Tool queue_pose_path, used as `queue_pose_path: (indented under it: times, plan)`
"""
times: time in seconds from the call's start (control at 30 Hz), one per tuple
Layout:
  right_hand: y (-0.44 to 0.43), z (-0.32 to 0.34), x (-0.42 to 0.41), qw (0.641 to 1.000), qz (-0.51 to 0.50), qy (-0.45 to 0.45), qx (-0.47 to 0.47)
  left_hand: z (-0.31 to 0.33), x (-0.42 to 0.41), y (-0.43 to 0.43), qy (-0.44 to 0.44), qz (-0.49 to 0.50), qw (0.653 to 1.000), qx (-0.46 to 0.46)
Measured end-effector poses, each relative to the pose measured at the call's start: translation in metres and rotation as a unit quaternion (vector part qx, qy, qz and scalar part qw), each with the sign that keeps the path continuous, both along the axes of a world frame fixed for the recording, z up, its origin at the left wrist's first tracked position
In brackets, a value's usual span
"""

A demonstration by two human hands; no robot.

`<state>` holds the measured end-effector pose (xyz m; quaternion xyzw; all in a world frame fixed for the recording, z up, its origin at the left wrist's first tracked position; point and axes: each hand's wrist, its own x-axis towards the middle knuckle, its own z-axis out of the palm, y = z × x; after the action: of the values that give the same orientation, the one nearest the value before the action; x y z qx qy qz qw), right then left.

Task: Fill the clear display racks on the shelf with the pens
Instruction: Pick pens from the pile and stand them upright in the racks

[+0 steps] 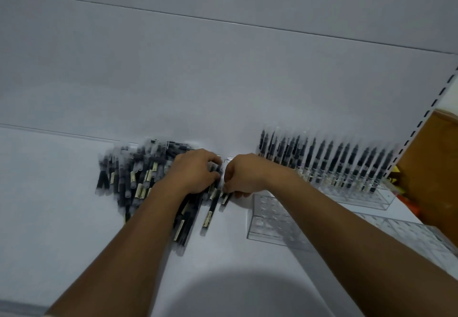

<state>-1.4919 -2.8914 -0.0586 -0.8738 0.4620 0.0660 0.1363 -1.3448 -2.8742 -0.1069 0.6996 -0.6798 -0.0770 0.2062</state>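
My left hand (195, 171) is curled over the right edge of the pile of pens (133, 175), fingers closed round a small bunch to hold them lined up and stop them rolling. My right hand (241, 176) sits just beside it, fingertips pinching the ends of a pen or two from that bunch. I judge this is gathering the next batch. The pile lies loose on the white shelf (62, 205). Under my right forearm an empty clear rack (262, 220) sits close for a short carry. Behind it the filled rack (347, 168) stands near the back wall, pens upright, out of my way, and a second empty rack (409, 235) lies further right
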Motion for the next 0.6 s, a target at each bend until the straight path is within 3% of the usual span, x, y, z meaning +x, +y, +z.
queue_pose_path:
  times: [0.3,0.6]
  plan:
    - [0.014,0.004,0.004,0.998,0.063,0.005,0.017,0.009,0.012,0.022,-0.017,-0.003,1.000,-0.001]
    - [0.023,-0.002,0.009,0.957,0.205,0.137,-0.156,0.015,0.005,0.078,-0.071,-0.030,0.996,-0.037]
